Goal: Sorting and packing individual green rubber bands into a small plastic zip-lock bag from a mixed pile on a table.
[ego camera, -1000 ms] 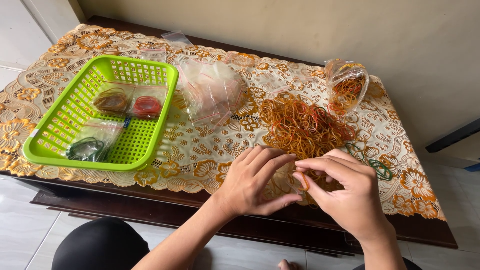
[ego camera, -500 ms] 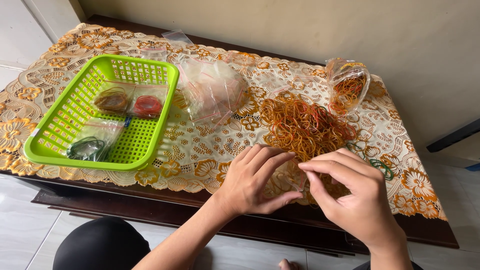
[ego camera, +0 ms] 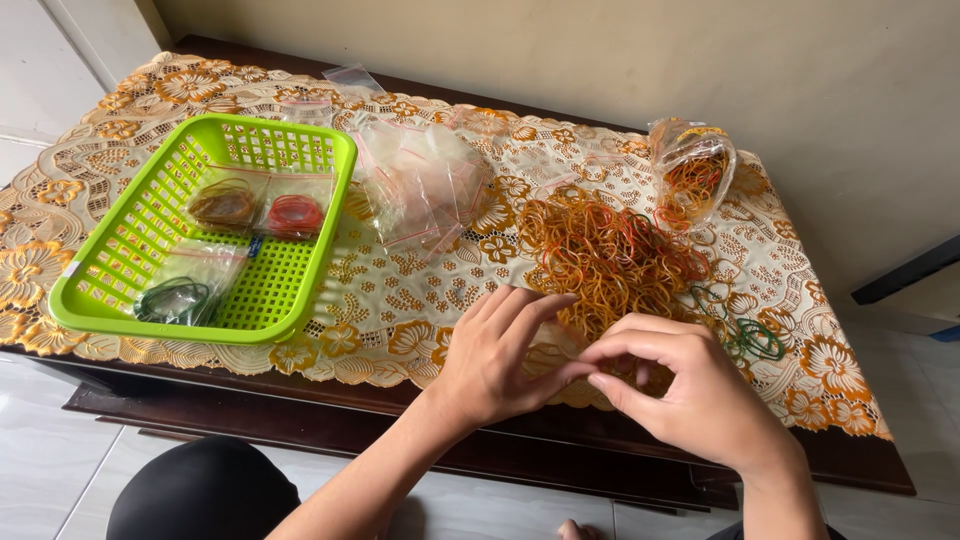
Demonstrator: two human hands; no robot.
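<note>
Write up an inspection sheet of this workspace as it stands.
Surface: dark wooden table under an orange floral lace cloth.
Job's things: loose heap of orange rubber bands; a few green bands beside it.
Clutter: green basket holding three small bags of bands; pile of empty clear bags; open bag of bands.
Hands: left hand and right hand meet at the heap's near edge, fingertips pinched together; what they grip is unclear.
Cables: nothing seen.
Surroundings: beige wall, pale tiled floor.

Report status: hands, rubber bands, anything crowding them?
Left hand and right hand fingertips together at near edge of rubber band pile; held item hidden. Green bands beside right hand. Green basket off left, clear.
</note>
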